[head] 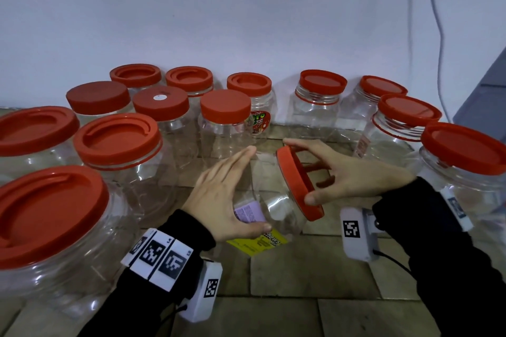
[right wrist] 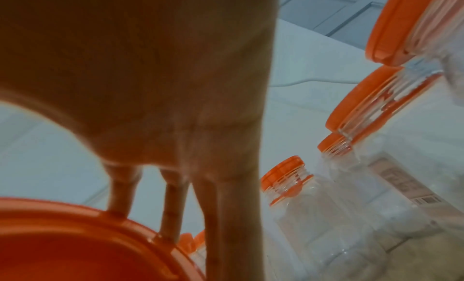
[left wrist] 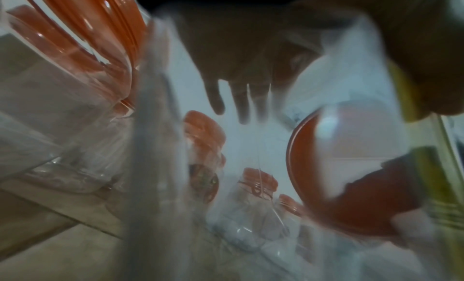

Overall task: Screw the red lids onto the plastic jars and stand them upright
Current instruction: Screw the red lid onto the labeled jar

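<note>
Tiled floor (head: 315,268) against a pale wall, and low in the middle my left hand (head: 219,194) is wrapped around the body of a clear plastic jar (head: 273,200) that lies tipped on its side, mouth pointing right, thumb under and fingers over it. My right hand (head: 345,172) grasps the red lid (head: 297,180) on that mouth, thumb and fingertips spread around the rim. Around it stand lidded jars: one group at left (head: 120,145), another at right (head: 462,161).
</note>
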Available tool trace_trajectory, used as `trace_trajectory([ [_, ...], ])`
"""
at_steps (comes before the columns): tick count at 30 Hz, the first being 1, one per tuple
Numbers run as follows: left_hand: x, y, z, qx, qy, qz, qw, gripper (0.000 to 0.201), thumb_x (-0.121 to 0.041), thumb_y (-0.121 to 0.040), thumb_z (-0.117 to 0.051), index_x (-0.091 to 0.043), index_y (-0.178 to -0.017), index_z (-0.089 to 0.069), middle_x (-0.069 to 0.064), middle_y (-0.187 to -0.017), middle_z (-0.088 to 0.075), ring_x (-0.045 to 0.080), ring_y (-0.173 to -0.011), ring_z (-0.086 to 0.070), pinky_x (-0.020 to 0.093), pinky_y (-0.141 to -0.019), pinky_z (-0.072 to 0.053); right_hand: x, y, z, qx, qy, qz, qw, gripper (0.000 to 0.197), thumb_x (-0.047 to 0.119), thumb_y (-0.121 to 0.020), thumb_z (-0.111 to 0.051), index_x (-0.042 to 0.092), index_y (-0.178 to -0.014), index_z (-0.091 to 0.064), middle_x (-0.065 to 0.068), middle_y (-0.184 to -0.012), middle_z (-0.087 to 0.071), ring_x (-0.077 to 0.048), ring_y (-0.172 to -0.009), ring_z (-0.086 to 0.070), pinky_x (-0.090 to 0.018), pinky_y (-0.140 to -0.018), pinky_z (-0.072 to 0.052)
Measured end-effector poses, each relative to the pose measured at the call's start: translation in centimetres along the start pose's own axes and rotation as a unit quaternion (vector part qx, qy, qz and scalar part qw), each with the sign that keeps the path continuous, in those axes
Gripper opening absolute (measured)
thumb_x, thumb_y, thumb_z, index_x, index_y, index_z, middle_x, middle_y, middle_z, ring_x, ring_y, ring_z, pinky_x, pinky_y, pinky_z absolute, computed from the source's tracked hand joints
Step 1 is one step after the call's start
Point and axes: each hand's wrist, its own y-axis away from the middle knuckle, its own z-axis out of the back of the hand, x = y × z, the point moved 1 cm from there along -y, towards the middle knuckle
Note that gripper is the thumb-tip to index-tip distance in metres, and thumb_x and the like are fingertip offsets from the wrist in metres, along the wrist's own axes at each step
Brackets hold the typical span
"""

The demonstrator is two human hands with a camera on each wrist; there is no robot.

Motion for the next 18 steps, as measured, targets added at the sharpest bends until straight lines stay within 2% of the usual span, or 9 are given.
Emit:
trace_trajectory([
  [2,0.0,0.1,-0.1,-0.004,0.002,-0.003,1.000,0.110,-0.077,-0.044,-0.050,-0.044,-0.134,0.006,-0.030,-0.137,-0.004,-0.007,-0.124,-0.010,0.031,-0.105,-0.014,0.4,-0.3,-0.4,-0.031,0.004,-0.028,0.999,0.076,0.064,-0.063,-0.062,0.052,-0.128,-0.025,0.005,-0.133,-0.036,-0.015,-0.104,-0.058,-0.036,-0.079,-0.056],
  [5,0.0,0.2,-0.2,-0.009,0.001,-0.001,1.000,0.110,-0.077,-0.045,-0.049,-0.043,-0.134,0.005,-0.030,-0.137,-0.004,-0.007,-0.124,-0.010,0.030,-0.105,-0.014,0.8,-1.2,-1.0,-0.063,0.021,-0.116,0.991,0.097,0.084,-0.058,-0.028,0.026,-0.135,-0.033,-0.006,-0.117,-0.054,-0.025,-0.076,-0.069,-0.035,-0.058,-0.058],
  [6,0.0,0.1,-0.1,-0.010,0.003,0.000,1.000,0.111,-0.076,-0.044,-0.050,-0.042,-0.135,0.004,-0.030,-0.137,-0.004,-0.006,-0.125,-0.011,0.030,-0.105,-0.014,0.8,-1.3,-1.0,-0.062,0.028,-0.129,0.989,0.100,0.082,-0.056,-0.023,0.024,-0.137,-0.033,-0.007,-0.119,-0.055,-0.025,-0.077,-0.069,-0.035,-0.061,-0.058],
  [8,0.1,0.0,0.0,-0.006,0.005,0.000,1.000,0.111,-0.076,-0.044,-0.050,-0.042,-0.135,0.004,-0.028,-0.138,-0.007,-0.001,-0.129,-0.015,0.031,-0.105,-0.015,0.7,-1.3,-0.4,-0.039,0.026,-0.115,0.992,0.097,0.078,-0.057,-0.029,0.029,-0.142,-0.026,-0.002,-0.135,-0.046,-0.020,-0.102,-0.062,-0.033,-0.077,-0.055],
  [10,0.2,-0.2,0.1,0.007,0.004,0.003,1.000,0.110,-0.076,-0.044,-0.049,-0.045,-0.133,0.007,-0.029,-0.138,-0.006,0.005,-0.134,-0.016,0.031,-0.105,-0.015,0.6,-0.6,0.2,-0.008,0.004,-0.046,0.999,0.090,0.063,-0.062,-0.052,0.043,-0.141,-0.014,0.011,-0.144,-0.029,-0.007,-0.121,-0.040,-0.027,-0.093,-0.042],
  [12,0.4,-0.2,0.1,0.012,0.007,0.010,1.000,0.110,-0.077,-0.043,-0.049,-0.048,-0.131,0.010,-0.027,-0.140,-0.008,0.008,-0.136,-0.015,0.033,-0.106,-0.015,0.7,-0.1,0.4,0.016,-0.001,-0.004,1.000,0.090,0.047,-0.061,-0.068,0.059,-0.130,-0.011,0.020,-0.138,-0.023,-0.002,-0.123,-0.036,-0.027,-0.096,-0.040],
  [14,0.4,-0.2,0.1,0.013,0.008,0.015,1.000,0.111,-0.077,-0.043,-0.050,-0.048,-0.132,0.010,-0.021,-0.145,-0.012,0.010,-0.136,-0.015,0.036,-0.108,-0.015,0.7,-0.1,-0.1,0.002,0.012,-0.012,1.000,0.084,0.050,-0.059,-0.067,0.060,-0.126,-0.016,0.015,-0.134,-0.027,-0.007,-0.116,-0.047,-0.033,-0.090,-0.050],
  [16,0.3,-0.2,0.0,0.013,0.005,0.015,1.000,0.111,-0.078,-0.043,-0.049,-0.047,-0.132,0.010,-0.021,-0.145,-0.012,0.010,-0.136,-0.016,0.038,-0.109,-0.016,0.9,-0.6,-0.7,-0.039,0.008,-0.059,0.997,0.082,0.066,-0.059,-0.052,0.042,-0.133,-0.027,0.003,-0.127,-0.042,-0.015,-0.096,-0.061,-0.038,-0.072,-0.058],
  [18,0.3,-0.2,0.0,0.010,0.005,0.011,1.000,0.111,-0.078,-0.043,-0.049,-0.046,-0.133,0.009,-0.024,-0.141,-0.011,0.010,-0.136,-0.016,0.037,-0.108,-0.016,1.1,-1.1,-0.9,-0.058,0.021,-0.114,0.992,0.091,0.077,-0.059,-0.032,0.026,-0.134,-0.034,-0.005,-0.118,-0.054,-0.024,-0.082,-0.068,-0.039,-0.062,-0.059],
])
